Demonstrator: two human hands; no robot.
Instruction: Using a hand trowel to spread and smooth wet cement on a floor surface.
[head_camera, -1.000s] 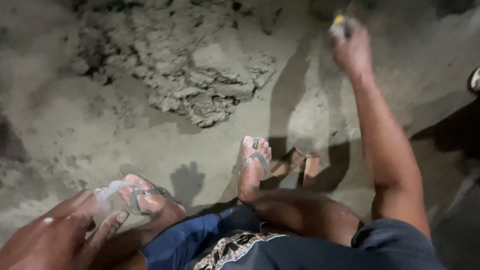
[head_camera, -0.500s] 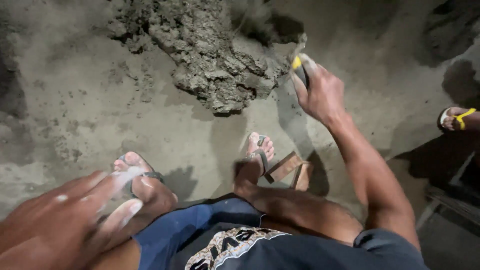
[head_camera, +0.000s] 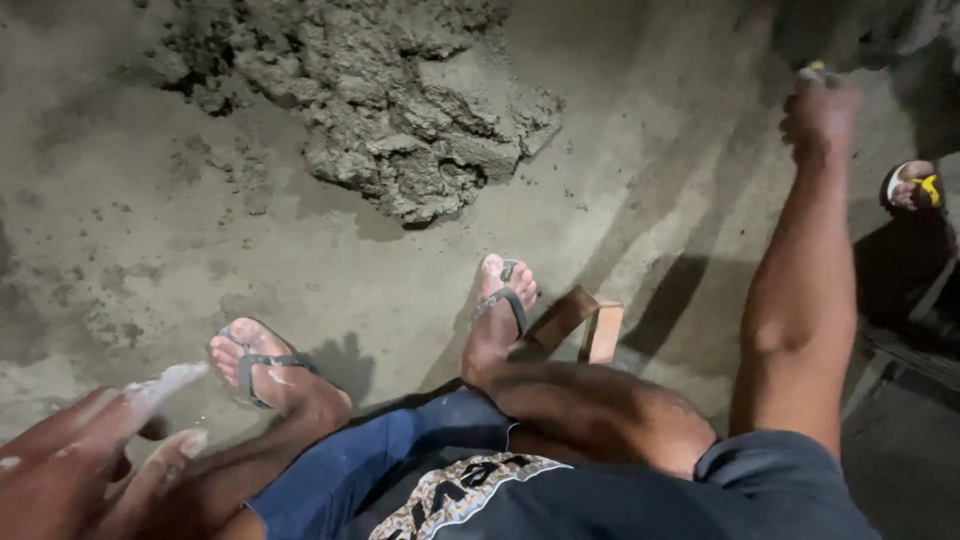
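My right hand (head_camera: 820, 108) is raised at the upper right, fingers closed around a small tool with a yellow tip (head_camera: 816, 67); most of the tool is hidden by the hand. My left hand (head_camera: 85, 455) hangs at the lower left, fingers spread and smeared with pale wet mortar, holding nothing. A heap of grey wet mortar (head_camera: 390, 110) lies on the floor ahead of my feet. My two feet in sandals (head_camera: 500, 300) stand below the heap.
A small wooden block frame (head_camera: 585, 325) lies beside my right foot. Another person's foot in a yellow-strapped sandal (head_camera: 915, 187) shows at the right edge. Dark objects stand at the lower right. The floor is dusty concrete (head_camera: 150, 230).
My right hand has swung from beside the mortar heap to the far right and up. The view has shifted, so the heap sits more to the left. My left hand stays low left.
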